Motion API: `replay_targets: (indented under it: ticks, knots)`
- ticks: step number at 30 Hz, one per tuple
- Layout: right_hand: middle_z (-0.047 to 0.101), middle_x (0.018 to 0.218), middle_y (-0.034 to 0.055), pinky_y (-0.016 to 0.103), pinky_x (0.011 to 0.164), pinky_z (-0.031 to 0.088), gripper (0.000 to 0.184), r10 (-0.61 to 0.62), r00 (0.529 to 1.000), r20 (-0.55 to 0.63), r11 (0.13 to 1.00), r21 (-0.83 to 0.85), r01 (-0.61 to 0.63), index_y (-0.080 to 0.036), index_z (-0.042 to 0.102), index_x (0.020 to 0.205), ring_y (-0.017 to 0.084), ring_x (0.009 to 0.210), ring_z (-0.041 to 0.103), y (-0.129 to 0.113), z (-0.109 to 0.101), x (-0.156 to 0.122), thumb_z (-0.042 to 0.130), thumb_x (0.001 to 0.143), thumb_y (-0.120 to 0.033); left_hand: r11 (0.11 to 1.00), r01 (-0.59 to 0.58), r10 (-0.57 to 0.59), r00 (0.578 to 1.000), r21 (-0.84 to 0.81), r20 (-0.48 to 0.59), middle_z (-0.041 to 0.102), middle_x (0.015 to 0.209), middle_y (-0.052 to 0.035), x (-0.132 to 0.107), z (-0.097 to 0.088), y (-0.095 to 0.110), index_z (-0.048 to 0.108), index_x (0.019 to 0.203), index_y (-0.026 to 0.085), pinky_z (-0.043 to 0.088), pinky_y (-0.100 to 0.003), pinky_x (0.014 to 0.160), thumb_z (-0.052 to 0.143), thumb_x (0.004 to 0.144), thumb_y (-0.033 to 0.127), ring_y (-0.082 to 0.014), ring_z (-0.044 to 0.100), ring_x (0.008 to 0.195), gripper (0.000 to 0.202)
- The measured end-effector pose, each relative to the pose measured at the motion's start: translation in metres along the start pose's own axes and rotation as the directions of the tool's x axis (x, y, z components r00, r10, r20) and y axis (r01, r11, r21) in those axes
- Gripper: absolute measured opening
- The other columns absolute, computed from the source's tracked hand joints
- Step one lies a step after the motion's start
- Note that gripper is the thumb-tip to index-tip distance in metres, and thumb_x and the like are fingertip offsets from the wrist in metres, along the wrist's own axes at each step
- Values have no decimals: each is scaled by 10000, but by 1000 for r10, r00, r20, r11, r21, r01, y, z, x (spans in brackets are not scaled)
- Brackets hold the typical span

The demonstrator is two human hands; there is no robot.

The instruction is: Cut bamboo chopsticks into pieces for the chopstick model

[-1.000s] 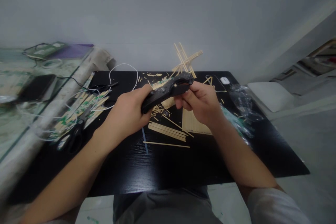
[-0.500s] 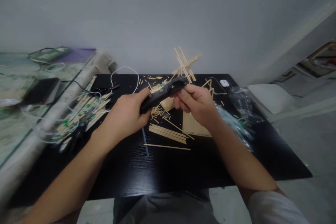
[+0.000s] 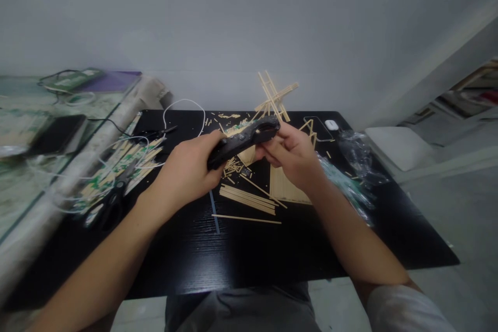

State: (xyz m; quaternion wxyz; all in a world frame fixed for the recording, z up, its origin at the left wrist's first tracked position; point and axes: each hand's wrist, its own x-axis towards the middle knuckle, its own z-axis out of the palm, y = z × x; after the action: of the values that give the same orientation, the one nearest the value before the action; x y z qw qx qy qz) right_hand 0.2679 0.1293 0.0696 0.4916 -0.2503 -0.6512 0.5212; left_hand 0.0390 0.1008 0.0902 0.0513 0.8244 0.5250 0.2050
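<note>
My left hand (image 3: pixel 192 161) is wrapped round the near end of a black hand tool (image 3: pixel 237 140). Screws show along the tool's body, and a rounded opening lies toward its far end; its exact kind is unclear. At that far end is my right hand (image 3: pixel 293 153), fingers curled and pinched close against the tool. Whatever those fingers hold is hidden. Below the hands lie a row of thin wooden sticks (image 3: pixel 247 199) and a single stick (image 3: pixel 247 219) on the black table (image 3: pixel 249 259).
A lattice of glued sticks (image 3: pixel 274 96) stands at the back by the wall. Stick bundles (image 3: pixel 120 166) and scissors (image 3: pixel 112 199) lie left, with a white cable (image 3: pixel 182 101). On the right are a stick panel (image 3: pixel 288 187), clear plastic wrap (image 3: pixel 360 155) and a white case (image 3: pixel 331 124).
The black tool has turned slightly in my hands, showing more of its screws and rounded opening. Both hands stay in nearly the same place.
</note>
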Motion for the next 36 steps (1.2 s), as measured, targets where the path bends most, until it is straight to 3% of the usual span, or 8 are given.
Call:
replay_targets:
  ticks: [19,29,36]
  knots:
    - [702,748,10,260,434,245,184,3,1000,6,999,53,-4,-203,659,963,64,485,363,0,0,0,682,1012,-380,999,33,-33,999,14,-1,722,938,-61,0,5,4,600,1082,218,410,-317,691,569,888,269,-235,663,797,203]
    - [709,764,18,262,437,245,251,40,999,-33,999,10,-40,-196,667,988,64,487,356,6,1,1,676,1001,-446,988,113,-123,987,102,104,730,874,-69,3,6,6,590,1080,211,382,-323,644,563,910,280,-243,682,742,186]
    - [696,786,10,252,426,215,271,90,995,-48,996,20,-89,-195,656,938,57,483,345,17,1,4,690,983,-460,991,117,-124,983,58,138,741,841,-83,3,12,1,629,1171,198,422,-328,662,525,960,286,-258,707,750,251]
